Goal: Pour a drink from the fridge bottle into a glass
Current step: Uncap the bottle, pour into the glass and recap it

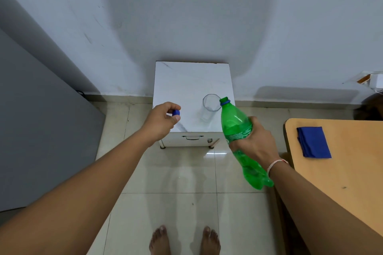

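Partly hidden cap [176,112] (fingers [176,118] around)

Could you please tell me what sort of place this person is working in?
Probably a plain room in a home: a tiled floor, a small white cabinet against the bare wall, and a wooden table with a folded blue cloth.

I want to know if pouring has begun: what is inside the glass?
The glass on the white cabinet looks empty: no liquid shows through its clear wall. The uncapped green bottle, held tilted by the right hand, has its mouth at the rim; no stream is visible.
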